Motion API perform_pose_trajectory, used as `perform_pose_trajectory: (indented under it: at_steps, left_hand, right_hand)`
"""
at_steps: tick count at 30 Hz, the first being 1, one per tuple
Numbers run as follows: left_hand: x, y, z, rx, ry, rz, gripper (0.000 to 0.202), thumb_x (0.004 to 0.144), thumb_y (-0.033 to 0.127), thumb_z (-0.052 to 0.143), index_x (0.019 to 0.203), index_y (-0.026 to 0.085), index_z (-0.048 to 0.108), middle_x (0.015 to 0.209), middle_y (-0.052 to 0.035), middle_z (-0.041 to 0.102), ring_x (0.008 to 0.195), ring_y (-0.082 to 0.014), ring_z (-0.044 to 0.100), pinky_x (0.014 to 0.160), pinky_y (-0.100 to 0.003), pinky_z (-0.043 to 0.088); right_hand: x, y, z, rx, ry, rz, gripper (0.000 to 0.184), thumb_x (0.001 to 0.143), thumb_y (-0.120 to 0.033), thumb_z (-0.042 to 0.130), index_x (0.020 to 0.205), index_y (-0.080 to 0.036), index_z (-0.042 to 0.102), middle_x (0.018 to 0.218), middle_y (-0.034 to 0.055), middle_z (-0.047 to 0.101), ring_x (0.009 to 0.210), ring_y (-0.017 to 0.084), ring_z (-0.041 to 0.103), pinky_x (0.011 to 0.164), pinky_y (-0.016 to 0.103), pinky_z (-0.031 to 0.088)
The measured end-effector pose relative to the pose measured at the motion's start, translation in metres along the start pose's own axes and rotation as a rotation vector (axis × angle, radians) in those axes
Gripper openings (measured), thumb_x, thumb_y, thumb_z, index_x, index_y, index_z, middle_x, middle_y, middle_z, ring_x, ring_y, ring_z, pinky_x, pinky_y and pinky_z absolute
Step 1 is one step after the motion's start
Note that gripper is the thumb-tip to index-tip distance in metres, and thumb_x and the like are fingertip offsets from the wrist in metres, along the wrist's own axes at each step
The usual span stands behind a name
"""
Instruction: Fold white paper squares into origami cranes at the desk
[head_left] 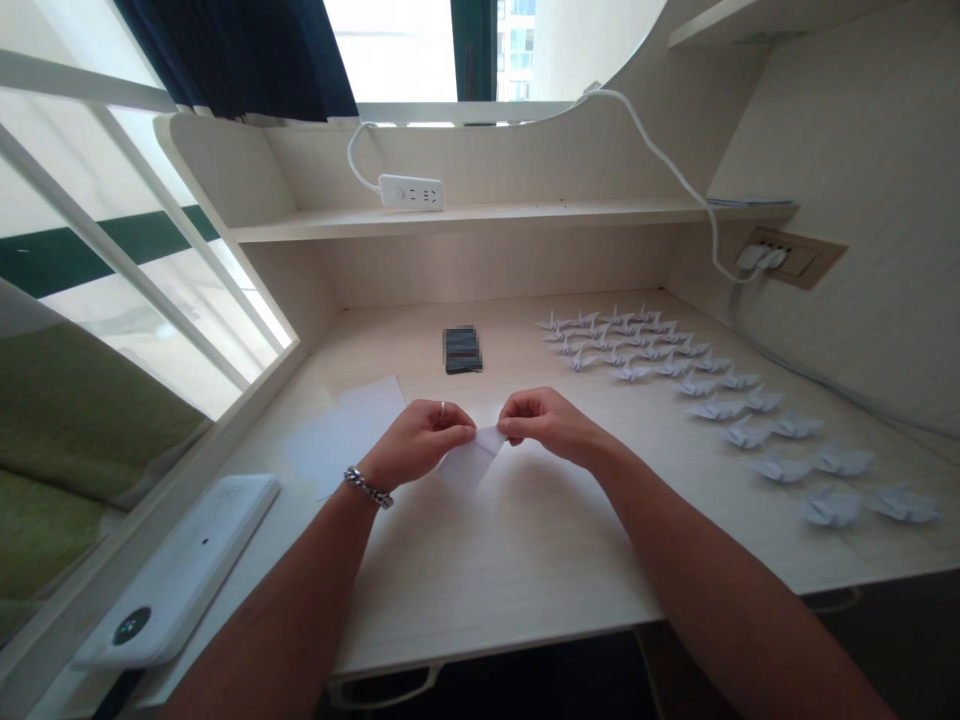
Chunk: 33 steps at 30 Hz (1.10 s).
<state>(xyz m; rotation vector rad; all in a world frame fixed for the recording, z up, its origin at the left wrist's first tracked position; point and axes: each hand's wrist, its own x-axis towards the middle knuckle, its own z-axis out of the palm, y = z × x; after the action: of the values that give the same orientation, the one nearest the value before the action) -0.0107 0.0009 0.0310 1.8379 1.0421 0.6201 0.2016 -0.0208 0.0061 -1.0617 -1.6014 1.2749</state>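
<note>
A small folded piece of white paper [472,463] is held just above the desk, between my two hands. My left hand [420,437], with a ring and a chain bracelet, pinches its upper left corner. At the upper right edge, the thumb and fingers of my right hand [546,424] are closed on it. A crease crosses the paper near the top. To the left, partly behind my left hand, lie loose white paper sheets [349,425]. Rows of folded paper cranes [660,370] stand on the right side of the desk.
A dark rectangular object [462,350], partly blurred, lies at the desk's middle back. At the left front is a white flat device [180,570] with a round display. A power strip [411,192] sits on the shelf [487,218]; its white cable runs right to a wall socket [791,257].
</note>
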Motion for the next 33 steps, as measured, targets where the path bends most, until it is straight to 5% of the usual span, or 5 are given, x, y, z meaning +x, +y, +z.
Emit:
perform_pose_trajectory:
  at_steps: [8,18,23,28,33]
  left_hand:
    - [-0.001,-0.001,-0.013,-0.088,0.142,0.029,0.02,0.071,0.034,0.065,0.07,0.015,0.068,0.063,-0.0027,0.063,0.061,-0.0145,0.053,0.059,-0.026,0.041]
    - [0.002,-0.004,0.007,0.036,0.034,0.006,0.028,0.073,0.041,0.065,0.073,0.014,0.069,0.063,-0.0024,0.062,0.058,-0.0138,0.052,0.053,-0.025,0.037]
    - [0.002,-0.007,-0.006,-0.107,0.098,-0.058,0.028,0.067,0.042,0.07,0.07,0.014,0.067,0.06,-0.0012,0.061,0.055,-0.0129,0.05,0.052,-0.025,0.036]
    - [0.002,-0.013,-0.019,-0.175,0.2,-0.062,0.03,0.064,0.043,0.074,0.068,0.014,0.067,0.059,-0.0006,0.06,0.053,-0.0118,0.048,0.051,-0.025,0.035]
    - [0.001,-0.009,-0.012,-0.183,0.169,-0.078,0.031,0.065,0.042,0.075,0.07,0.012,0.069,0.061,-0.0023,0.062,0.055,-0.0123,0.05,0.053,-0.025,0.037]
  right_hand:
    - [0.001,0.0,-0.005,0.078,0.082,0.002,0.013,0.07,-0.027,0.069,0.07,-0.015,0.065,0.06,0.0007,0.062,0.059,0.013,0.055,0.06,0.027,0.043]
    - [0.003,0.006,0.014,-0.166,0.036,-0.037,0.011,0.073,-0.024,0.061,0.071,-0.016,0.068,0.064,0.0008,0.062,0.061,0.012,0.054,0.057,0.025,0.04]
    - [0.004,0.005,0.005,0.031,0.034,0.054,0.008,0.068,-0.022,0.063,0.066,-0.015,0.066,0.061,0.002,0.064,0.059,0.013,0.057,0.06,0.026,0.045]
    - [0.002,-0.001,-0.009,0.152,0.166,0.082,0.009,0.065,-0.023,0.068,0.064,-0.015,0.065,0.063,0.0031,0.065,0.057,0.012,0.057,0.059,0.026,0.046]
    - [0.004,0.001,0.006,0.154,0.121,0.065,0.024,0.074,-0.039,0.07,0.079,-0.015,0.067,0.072,0.0037,0.068,0.062,0.012,0.06,0.061,0.027,0.047]
